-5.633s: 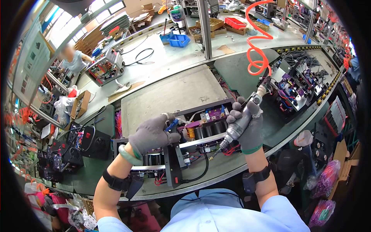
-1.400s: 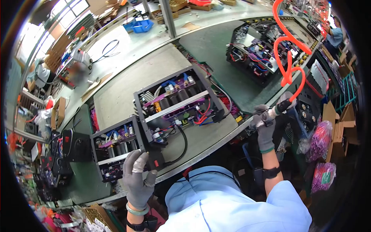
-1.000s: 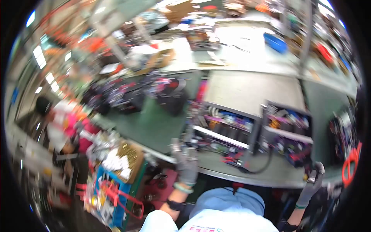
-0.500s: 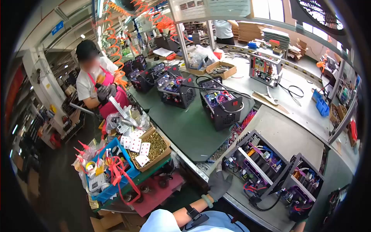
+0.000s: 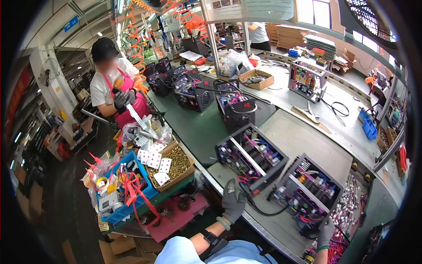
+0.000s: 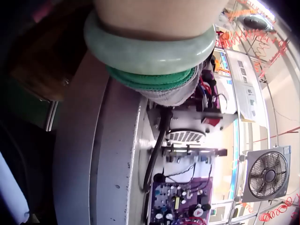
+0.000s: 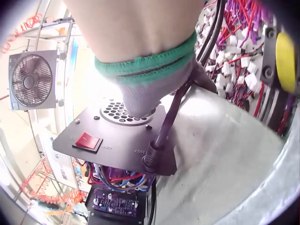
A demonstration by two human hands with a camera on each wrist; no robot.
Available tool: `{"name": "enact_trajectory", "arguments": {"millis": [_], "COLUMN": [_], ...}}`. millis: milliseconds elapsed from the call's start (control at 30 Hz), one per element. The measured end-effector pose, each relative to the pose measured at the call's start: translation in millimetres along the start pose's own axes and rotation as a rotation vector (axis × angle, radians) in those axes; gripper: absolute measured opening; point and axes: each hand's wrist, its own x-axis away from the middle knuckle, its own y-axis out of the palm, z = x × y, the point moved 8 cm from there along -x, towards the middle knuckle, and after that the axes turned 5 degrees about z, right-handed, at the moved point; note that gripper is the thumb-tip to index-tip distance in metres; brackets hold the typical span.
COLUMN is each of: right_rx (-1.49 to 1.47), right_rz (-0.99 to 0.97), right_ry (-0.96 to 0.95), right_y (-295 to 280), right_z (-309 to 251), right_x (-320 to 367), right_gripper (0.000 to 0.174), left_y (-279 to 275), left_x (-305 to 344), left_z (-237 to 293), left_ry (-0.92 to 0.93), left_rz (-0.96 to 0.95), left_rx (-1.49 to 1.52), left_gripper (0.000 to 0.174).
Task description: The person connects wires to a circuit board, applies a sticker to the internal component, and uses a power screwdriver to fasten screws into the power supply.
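Observation:
Two black-framed electronic units lie side by side on a grey board (image 5: 307, 132). The left unit (image 5: 252, 154) shows capacitors and a white bar across it; the right unit (image 5: 312, 187) has purple circuit boards and red wires. My gloved left hand (image 5: 233, 201) is by the bench's front edge, beside the left unit's black cable, fingers extended. My gloved right hand (image 5: 325, 232) rests against the right unit's near end. In the right wrist view this end panel (image 7: 112, 136) has a red switch and round vent; the cuff hides the fingers.
Finished-looking black units (image 5: 235, 105) stand on the green mat at left. A box of brass screws (image 5: 178, 167) and a blue crate (image 5: 132, 193) sit left of the bench. Loose wires with white connectors (image 5: 351, 207) lie right of the board. Another person (image 5: 114, 83) stands beyond the crate.
The air screwdriver has left my right hand. The view has swung left. The grey board and both units have slid left, exposing wires at right; my right hand has come to the right unit.

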Motion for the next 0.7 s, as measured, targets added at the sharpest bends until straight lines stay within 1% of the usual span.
{"name": "enact_trajectory", "arguments": {"millis": [67, 100, 133, 200, 267, 300, 333, 400, 467, 533, 600, 633, 667, 700], "right_rx": [-0.054, -0.205, -0.132, -0.261, -0.171, -0.154, -0.120, -0.160, -0.142, -0.127, -0.164, -0.165, -0.173, -0.168], "right_rz": [0.078, -0.002, 0.018, -0.051, -0.015, -0.029, -0.105, -0.017, -0.020, -0.025, -0.028, 0.000, 0.005, -0.062], "right_ry": [-0.070, -0.053, -0.100, -0.063, -0.181, -0.204, -0.100, -0.208, -0.189, -0.168, -0.163, -0.224, -0.220, -0.200], "right_y": [21.9, 37.6, 41.0, 69.3, 74.7, 80.2, 76.5, 92.2, 98.3, 97.8, 96.9, 101.2, 100.4, 101.3], "right_z": [-2.0, -8.7, -28.6, -36.9, -72.2, -85.4, -106.4, -104.9, -106.7, -122.3, -129.4, -126.6, -127.9, -130.3], "right_x": [-4.3, -6.2, -2.4, -4.9, 1.9, 3.3, 8.2, 4.5, 3.0, 4.3, 6.3, 5.1, 2.9, 3.1], "right_gripper": [0.027, 0.031, 0.031, 0.034, 0.038, 0.043, 0.047, 0.051, 0.053, 0.056, 0.061, 0.065, 0.065, 0.066], "left_y": [-1.3, -2.5, -2.2, -1.7, -3.4, -5.8, -5.0, 1.5, 4.1, 7.2, 10.5, 10.5, 11.3, 12.3], "left_x": [0.1, 1.7, 3.2, 4.0, 3.0, 2.6, 2.2, 2.7, 2.7, 0.3, 0.6, 0.1, -3.1, -2.4], "left_z": [-1.4, -3.2, -3.3, -2.5, 5.1, 7.3, 7.1, 4.3, 7.5, 10.6, 12.3, 15.9, 16.6, 17.4], "left_ry": [0.041, 0.049, 0.055, 0.072, 0.084, 0.093, 0.095, 0.051, 0.056, 0.062, 0.069, 0.093, 0.104, 0.135], "left_rz": [0.063, 0.097, 0.094, 0.108, 0.129, 0.147, 0.148, 0.081, 0.044, 0.006, -0.042, -0.049, -0.048, -0.041], "left_rx": [-0.049, -0.034, -0.036, -0.037, -0.062, -0.089, -0.090, -0.104, -0.126, -0.152, -0.178, -0.186, -0.188, -0.242], "left_gripper": [0.063, 0.063, 0.063, 0.065, 0.066, 0.067, 0.067, 0.068, 0.068, 0.068, 0.069, 0.067, 0.067, 0.064]}}
